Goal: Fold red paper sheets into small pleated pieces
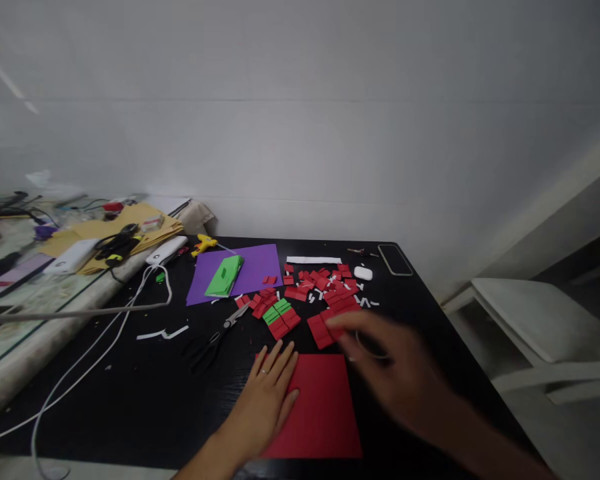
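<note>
Head view: we lay our left hand point(260, 405) flat, fingers spread and unclenched, on a rectangular red paper sheet point(325, 413) near the black counter's point(120, 407) front edge. Right hand point(400, 367), blurred, at folded red paper pieces point(319, 331); whether its fingers grasp one, we cannot tell.

Matt red paper sheet point(325, 407); black wood-grained tabletop point(120, 400), faintly glossy; smooth white plastic case point(363, 273)

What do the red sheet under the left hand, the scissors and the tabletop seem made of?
Red sheet: probably matte paper or thin card; flat, straight-edged, evenly coloured.
Scissors: likely metal blades, pale grey; black handles, perhaps plastic.
Tabletop: maybe wood or laminate; black, slight sheen, faint grain-like streaks.
</note>
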